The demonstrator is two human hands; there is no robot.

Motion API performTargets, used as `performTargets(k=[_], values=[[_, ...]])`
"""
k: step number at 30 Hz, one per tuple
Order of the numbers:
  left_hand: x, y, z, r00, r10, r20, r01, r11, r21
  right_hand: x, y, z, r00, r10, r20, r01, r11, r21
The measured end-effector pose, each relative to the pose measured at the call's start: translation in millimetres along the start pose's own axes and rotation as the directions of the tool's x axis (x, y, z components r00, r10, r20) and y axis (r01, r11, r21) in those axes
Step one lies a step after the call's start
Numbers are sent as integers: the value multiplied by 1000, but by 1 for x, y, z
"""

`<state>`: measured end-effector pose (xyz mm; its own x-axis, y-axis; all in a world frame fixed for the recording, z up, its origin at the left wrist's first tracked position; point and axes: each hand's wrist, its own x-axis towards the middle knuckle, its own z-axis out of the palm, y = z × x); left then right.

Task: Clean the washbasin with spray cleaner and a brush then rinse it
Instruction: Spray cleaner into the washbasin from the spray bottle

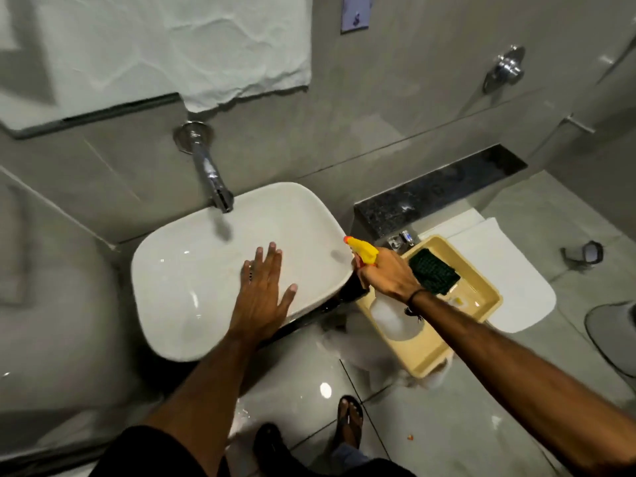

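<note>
A white washbasin [192, 256] sits below a chrome wall tap [210, 173]. My left hand [263, 290] lies flat and open inside the basin, fingers spread, near its front right rim. My right hand [389, 273] grips a spray bottle [363, 251] with a yellow trigger head, its nozzle pointed toward the basin's right rim. The clear bottle body [392, 318] hangs below my wrist over a beige tray [481, 280]. A dark green scrub pad [433, 271] lies in that tray.
The tray rests on a closed white toilet lid [506, 266] right of the basin. A black granite ledge [440, 191] runs along the wall. A flush valve [506, 68] is on the wall upper right. My sandalled feet [349, 421] stand on glossy floor tiles.
</note>
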<state>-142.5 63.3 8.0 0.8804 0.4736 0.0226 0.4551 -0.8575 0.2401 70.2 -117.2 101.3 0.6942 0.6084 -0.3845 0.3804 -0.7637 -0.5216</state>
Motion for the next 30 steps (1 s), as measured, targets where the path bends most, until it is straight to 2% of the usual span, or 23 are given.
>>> performTargets(k=[5, 9, 12, 16, 27, 30], values=[[-70, -90, -20, 982, -185, -39, 185, 983, 2, -19, -75, 23, 990, -86, 115, 98, 989, -108], [-89, -112, -22, 951, -301, -69, 298, 953, -53, -24, -112, 52, 983, -116, 146, 142, 973, -183], [-89, -111, -24, 947, -306, -93, 300, 951, -70, -26, -128, 67, 974, -121, 193, 158, 969, -191], [-89, -113, -25, 946, -311, -87, 304, 949, -82, -25, -133, 79, 970, -149, 190, 171, 979, -106], [-89, -112, -27, 949, -309, -65, 304, 950, -66, -39, -125, 77, 968, -205, 144, 212, 977, -34], [-89, -111, -28, 950, -304, -63, 301, 952, -64, -44, -117, 72, 967, -192, 167, 205, 977, -61]])
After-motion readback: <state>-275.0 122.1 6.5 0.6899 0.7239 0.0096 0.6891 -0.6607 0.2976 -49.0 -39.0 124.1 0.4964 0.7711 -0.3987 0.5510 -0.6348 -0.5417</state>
